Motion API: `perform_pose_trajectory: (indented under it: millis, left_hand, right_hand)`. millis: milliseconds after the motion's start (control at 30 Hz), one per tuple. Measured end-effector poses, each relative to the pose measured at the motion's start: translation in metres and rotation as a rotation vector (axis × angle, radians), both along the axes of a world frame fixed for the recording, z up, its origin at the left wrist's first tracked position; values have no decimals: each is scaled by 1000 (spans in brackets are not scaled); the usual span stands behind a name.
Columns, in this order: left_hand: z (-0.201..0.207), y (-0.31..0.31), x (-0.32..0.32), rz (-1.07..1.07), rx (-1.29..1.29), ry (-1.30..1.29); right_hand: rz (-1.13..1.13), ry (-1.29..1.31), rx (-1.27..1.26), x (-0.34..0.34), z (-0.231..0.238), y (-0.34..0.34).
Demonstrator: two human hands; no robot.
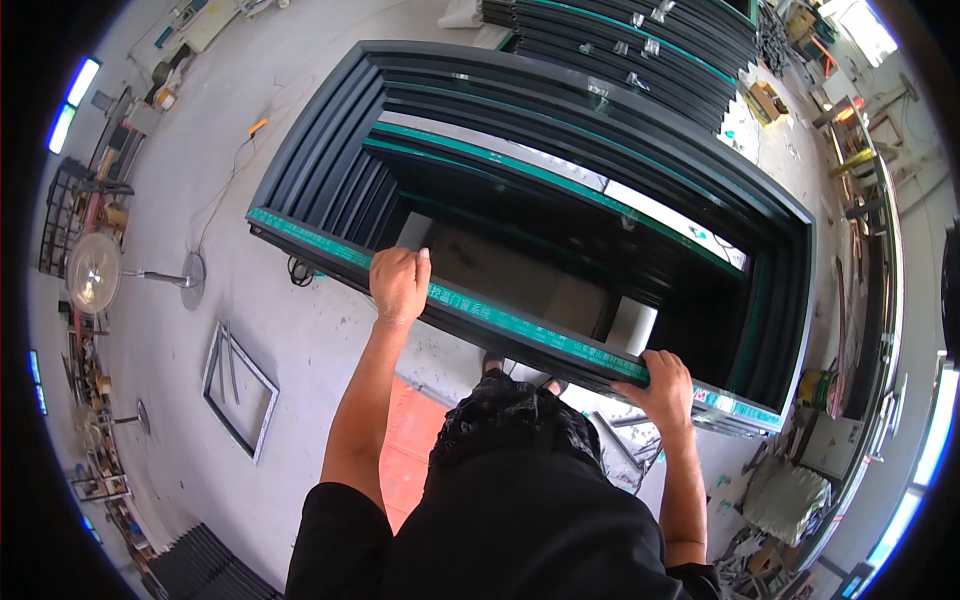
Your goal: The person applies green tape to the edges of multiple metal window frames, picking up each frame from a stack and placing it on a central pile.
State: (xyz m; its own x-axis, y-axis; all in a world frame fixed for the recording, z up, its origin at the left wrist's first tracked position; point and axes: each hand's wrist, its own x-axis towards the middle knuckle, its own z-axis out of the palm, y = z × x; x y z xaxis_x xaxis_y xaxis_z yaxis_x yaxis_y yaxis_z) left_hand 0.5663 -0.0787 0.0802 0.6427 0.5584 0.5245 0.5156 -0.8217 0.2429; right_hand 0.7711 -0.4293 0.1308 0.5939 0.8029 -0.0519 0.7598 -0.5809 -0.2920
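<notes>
Before me lies a stack of dark grey rectangular window frames point(320, 150), their open middles lined up. A green printed protective film point(520, 325) runs along the near rail of the top frame. My left hand point(400, 285) is closed around that rail, left of its middle, with the thumb on the inner side. Farther right, my right hand point(662, 388) grips the same rail, fingers over its top edge. The undersides of both grips are hidden. Through the opening, the floor and pale blocks inside the stack show.
Another pile of dark frames point(600, 50) stands behind. A standing fan point(97, 272) and a small grey frame point(240, 390) are on the left. Orange-red sheeting point(405, 440) lies near my left side. A cable with an orange end point(258, 126) crosses the floor. Cluttered shelving point(860, 300) lines the right.
</notes>
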Motion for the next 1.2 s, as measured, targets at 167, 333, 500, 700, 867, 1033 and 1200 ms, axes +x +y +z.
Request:
perform_pose_trajectory:
  millis: [167,333,500,700,867,1033,1200]
  left_hand:
    - [3,2,5,-27,23,-2]
    - [4,3,7,29,-53,-1]
    - [-5,2,7,60,-66,70]
    - [-8,6,8,52,-41,-97]
    - [-8,7,14,63,-80,-10]
    - [-15,-6,17,12,-1,108]
    - [-17,-3,13,4,37,87]
  right_hand:
    - [71,-74,118,7,-11,-9]
    - [116,-191,169,17,-17,-12]
    - [160,-221,182,20,-24,-6]
    - [111,-177,-17,15,-17,0]
    - [119,-105,60,22,-13,-12]
    - [97,-97,50,27,-18,-18]
    - [97,-111,42,26,-19,-19]
